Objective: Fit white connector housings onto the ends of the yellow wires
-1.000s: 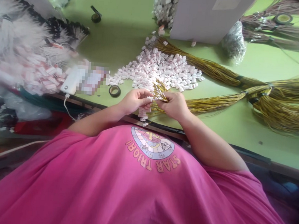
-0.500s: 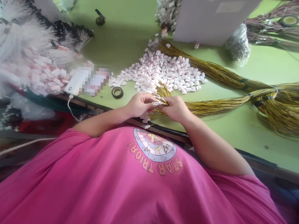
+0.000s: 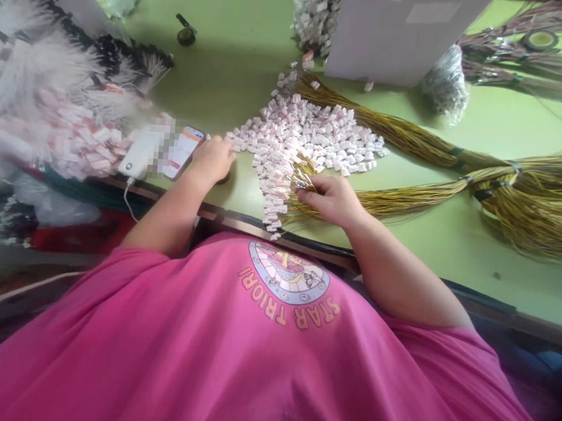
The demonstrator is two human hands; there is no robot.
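Observation:
My right hand (image 3: 335,200) is closed round the end of a bundle of thin yellow-and-black wires (image 3: 397,201), whose silvery tips show at the thumb. My left hand (image 3: 213,159) lies at the left end of a spread pile of small white plastic connectors (image 3: 310,132), beside a lit phone (image 3: 185,154). Its fingers are curled together at the connectors; what they pinch, if anything, is hidden. Near the table edge, a row of connectors (image 3: 275,204) lies left of my right hand, with some wires running beside it.
A second wire bundle (image 3: 402,132) stretches behind the pile. A white power bank (image 3: 140,156) with a cable lies left of the phone. Heaped white wires with connectors (image 3: 75,119) fill the left. A grey box (image 3: 399,39) stands behind; a tape roll (image 3: 186,36) lies far back.
My left hand has left the wire tips and moved left to the end of the connector pile, now covering most of a black tape roll. My right hand still grips the wires.

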